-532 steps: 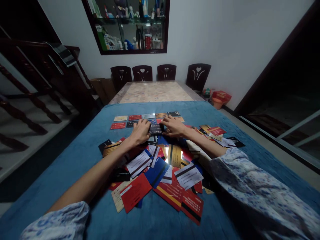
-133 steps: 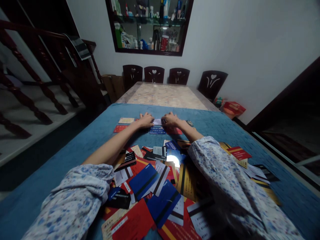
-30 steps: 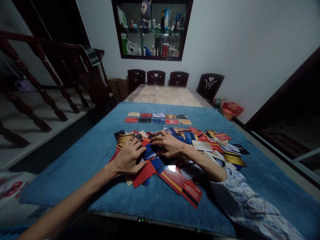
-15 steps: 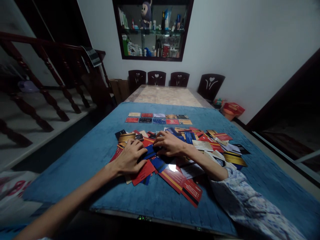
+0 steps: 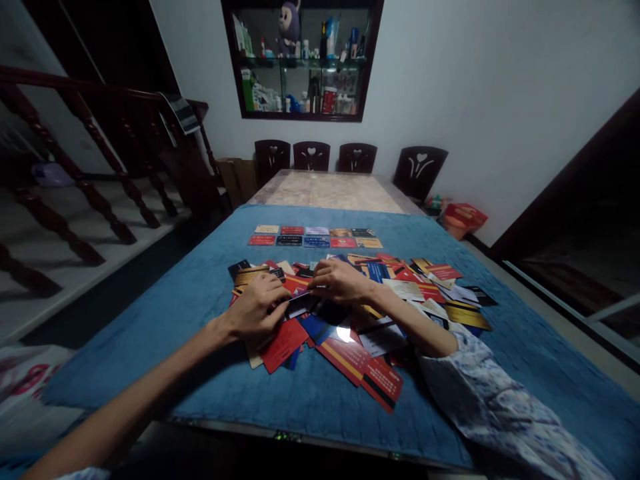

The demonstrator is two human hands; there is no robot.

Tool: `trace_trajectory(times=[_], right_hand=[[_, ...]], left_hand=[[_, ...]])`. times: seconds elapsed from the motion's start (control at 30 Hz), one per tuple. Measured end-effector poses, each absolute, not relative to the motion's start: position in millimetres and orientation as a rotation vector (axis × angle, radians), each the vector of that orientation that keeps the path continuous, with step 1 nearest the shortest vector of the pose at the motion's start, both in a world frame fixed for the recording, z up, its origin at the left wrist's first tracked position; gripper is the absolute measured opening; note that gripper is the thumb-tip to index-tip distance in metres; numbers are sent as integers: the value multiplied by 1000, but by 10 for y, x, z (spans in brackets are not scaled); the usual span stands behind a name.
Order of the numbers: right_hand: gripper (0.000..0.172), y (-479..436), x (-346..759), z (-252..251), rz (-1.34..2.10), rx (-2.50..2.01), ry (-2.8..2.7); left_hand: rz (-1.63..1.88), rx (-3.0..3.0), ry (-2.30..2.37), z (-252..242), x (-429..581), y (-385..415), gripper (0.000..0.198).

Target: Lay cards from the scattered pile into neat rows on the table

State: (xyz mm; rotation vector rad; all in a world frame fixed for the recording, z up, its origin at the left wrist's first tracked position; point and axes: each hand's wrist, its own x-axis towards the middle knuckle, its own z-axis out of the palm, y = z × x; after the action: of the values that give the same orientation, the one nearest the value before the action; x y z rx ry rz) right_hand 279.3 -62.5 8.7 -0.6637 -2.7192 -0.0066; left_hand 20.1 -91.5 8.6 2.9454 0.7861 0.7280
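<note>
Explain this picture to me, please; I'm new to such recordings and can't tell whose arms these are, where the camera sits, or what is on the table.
There is no machine here: a person works with two bare hands, and the single camera sits on that person's head, looking forward and down, so the arms are the wearer's own. A blue cloth is spread in front. On it lies a loose pile of cards, with two neat rows of cards beyond it. The left hand and right hand rest on the pile, both at a dark card; whether either grips it or merely touches it cannot be told.
</note>
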Motion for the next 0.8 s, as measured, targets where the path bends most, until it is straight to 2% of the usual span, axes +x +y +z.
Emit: trace_trajectory(times=[0.17,0.5,0.8], right_hand=[[30,-612,2773,48,-100,-806,-2602],[24,-619,2755,27,-113,-1012,-2560],[35,-683,2687,25,-62,-1184,-2543]], left_hand=[[812,2923,866,59,185,-792,22],[888,2904,975,-56,170,-677,27],[893,2908,1043,-127,173,-650,39]])
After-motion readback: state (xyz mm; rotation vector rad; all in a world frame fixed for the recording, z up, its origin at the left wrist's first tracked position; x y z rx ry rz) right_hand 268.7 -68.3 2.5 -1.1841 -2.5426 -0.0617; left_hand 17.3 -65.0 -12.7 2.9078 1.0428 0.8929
